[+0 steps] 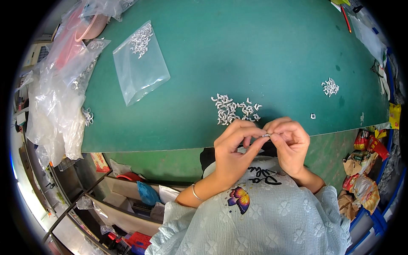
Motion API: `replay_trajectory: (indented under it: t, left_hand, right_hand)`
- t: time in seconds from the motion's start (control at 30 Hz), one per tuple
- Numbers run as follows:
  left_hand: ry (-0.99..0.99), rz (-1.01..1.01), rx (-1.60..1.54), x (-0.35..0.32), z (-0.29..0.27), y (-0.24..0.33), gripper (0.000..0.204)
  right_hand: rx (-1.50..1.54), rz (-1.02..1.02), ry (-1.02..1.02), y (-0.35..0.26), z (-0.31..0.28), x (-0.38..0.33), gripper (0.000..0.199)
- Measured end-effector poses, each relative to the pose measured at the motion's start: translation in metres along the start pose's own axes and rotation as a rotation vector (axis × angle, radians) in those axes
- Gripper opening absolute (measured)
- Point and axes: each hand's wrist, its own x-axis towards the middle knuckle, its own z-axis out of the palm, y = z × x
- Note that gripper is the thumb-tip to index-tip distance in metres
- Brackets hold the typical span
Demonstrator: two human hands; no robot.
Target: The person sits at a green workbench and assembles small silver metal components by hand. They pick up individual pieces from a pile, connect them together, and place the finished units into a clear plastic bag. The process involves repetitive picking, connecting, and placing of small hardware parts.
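Observation:
At the near edge of the green table, my left hand and my right hand meet fingertip to fingertip. Between them they pinch a small silvery metal piece, too small to make out fully. Just beyond my left hand lies a loose pile of small curved silvery metal pieces. A smaller heap of similar pieces sits farther right, and a single piece lies nearer the edge on that side.
A clear plastic bag with more silvery pieces lies at the far left. Crumpled clear bags and a pink basket crowd the left side. Below the table stand an open drawer-like box and, at right, colourful packets.

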Motion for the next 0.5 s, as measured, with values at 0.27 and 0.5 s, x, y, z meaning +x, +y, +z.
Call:
replay_trajectory:
  t: [0.27, 0.5]
  left_hand:
    - [-0.064, -0.308, -0.396, 0.003, -0.001, -0.004, 0.013]
    - [-0.209, -0.567, -0.787, 0.01, -0.002, -0.008, 0.003]
  right_hand:
    - [-0.312, -0.05, 0.026, -0.014, -0.016, 0.009, 0.015]
    - [-1.297, -0.273, 0.454, -0.056, -0.126, 0.053, 0.015]
